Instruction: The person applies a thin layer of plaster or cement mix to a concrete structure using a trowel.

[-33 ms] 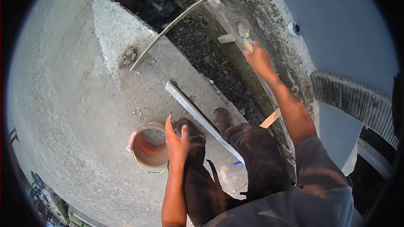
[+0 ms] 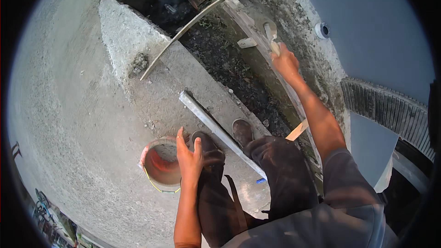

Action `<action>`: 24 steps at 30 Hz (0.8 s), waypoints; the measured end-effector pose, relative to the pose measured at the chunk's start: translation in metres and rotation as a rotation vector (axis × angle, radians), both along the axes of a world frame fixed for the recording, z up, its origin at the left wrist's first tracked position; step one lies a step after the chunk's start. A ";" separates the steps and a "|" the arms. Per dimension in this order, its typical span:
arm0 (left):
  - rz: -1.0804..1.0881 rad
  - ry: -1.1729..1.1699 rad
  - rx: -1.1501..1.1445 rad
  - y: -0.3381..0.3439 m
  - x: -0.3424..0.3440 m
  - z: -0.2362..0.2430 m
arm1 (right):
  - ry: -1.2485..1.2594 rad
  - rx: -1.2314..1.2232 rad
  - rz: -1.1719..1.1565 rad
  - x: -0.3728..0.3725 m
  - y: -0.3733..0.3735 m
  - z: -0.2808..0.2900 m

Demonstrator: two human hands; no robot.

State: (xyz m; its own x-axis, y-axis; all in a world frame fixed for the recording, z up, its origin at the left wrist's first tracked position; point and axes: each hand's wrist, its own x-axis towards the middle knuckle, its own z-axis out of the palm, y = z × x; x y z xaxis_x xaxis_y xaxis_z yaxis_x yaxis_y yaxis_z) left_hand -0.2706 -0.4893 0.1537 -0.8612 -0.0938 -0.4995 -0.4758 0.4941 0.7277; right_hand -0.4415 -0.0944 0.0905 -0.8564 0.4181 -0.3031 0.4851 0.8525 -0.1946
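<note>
My right hand [image 2: 285, 59] grips the wooden handle of a trowel [image 2: 271, 32], its blade over the weathered board [image 2: 243, 18] along the ditch's right side. My left hand [image 2: 188, 154] is open, fingers apart and holding nothing, just right of a bucket [image 2: 160, 165] with a red inside, grey residue and a yellow handle. A long pale bar [image 2: 211, 121] lies on the concrete ledge between the bucket and the ditch, alongside my shoes [image 2: 242, 130].
A dark ditch [image 2: 220, 59] with debris runs diagonally, crossed by a thin plank [image 2: 186, 27]. A mortar lump [image 2: 139, 63] sits on the ledge. A short wood piece [image 2: 296, 129] is near my right knee. At right are a grey wall [image 2: 376, 27] and pipe opening [image 2: 322, 30]; bicycles stand lower left.
My right hand and the trowel have moved slightly to the right. My left hand has shifted a little to the left, still open.
</note>
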 end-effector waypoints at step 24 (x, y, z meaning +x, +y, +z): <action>-0.161 0.350 -0.023 0.046 -0.112 -0.044 | 0.215 0.035 0.187 -0.137 0.107 -0.137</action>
State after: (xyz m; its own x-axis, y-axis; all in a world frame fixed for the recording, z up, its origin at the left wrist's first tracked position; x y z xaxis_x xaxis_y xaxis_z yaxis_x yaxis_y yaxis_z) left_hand -0.3826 -0.4430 0.1099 -0.9838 0.0489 -0.1723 -0.1157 0.5606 0.8200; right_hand -0.5782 0.0122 -0.0463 -0.9625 0.2542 -0.0947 0.2700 0.9312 -0.2448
